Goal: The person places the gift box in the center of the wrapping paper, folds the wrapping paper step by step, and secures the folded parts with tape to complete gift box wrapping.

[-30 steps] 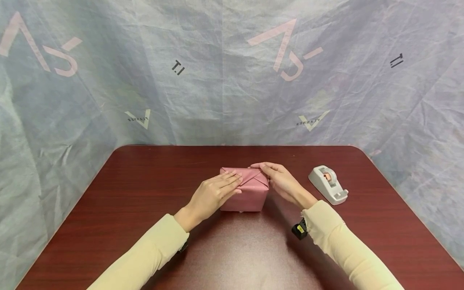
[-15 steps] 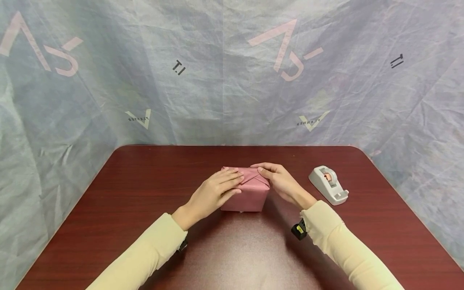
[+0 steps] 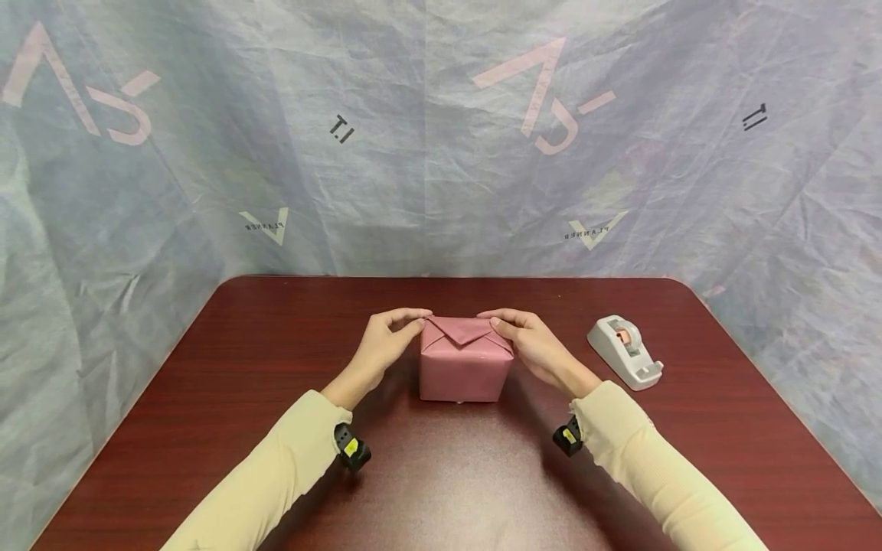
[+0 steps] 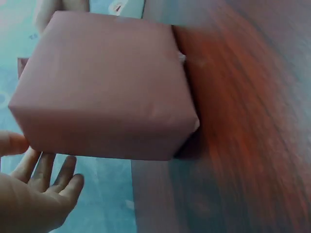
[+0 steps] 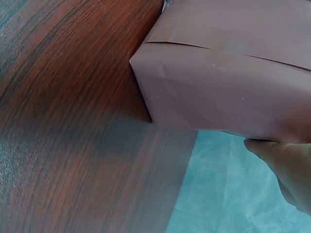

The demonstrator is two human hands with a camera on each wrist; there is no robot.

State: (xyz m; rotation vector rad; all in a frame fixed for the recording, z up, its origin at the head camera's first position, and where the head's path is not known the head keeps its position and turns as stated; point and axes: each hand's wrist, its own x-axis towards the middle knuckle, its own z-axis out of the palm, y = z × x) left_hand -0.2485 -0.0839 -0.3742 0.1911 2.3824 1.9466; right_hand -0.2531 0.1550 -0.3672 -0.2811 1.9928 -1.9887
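Observation:
A box wrapped in pink paper [image 3: 460,376] stands upright on the table; a triangular paper flap [image 3: 462,329] lies folded over its top, with its point toward the front. At the top left back corner my left hand [image 3: 382,344] pinches the paper edge between thumb and fingers. My right hand [image 3: 534,348] holds the opposite corner, thumb on top and fingers behind. The left wrist view shows the box [image 4: 104,77] from its side, near the thumb [image 4: 12,143]. In the right wrist view, a taped seam crosses the box [image 5: 209,92], and part of the right hand [image 5: 286,167] shows.
A white tape dispenser [image 3: 625,352] stands on the table to the right of the right hand. The dark red wooden table [image 3: 455,482] ends at the back against a grey printed cloth [image 3: 413,191]. Black cameras [image 3: 353,450] are strapped at both wrists.
My left hand has left the top of the box and moved to its left back corner, uncovering the triangular flap. The right hand keeps its hold at the right corner.

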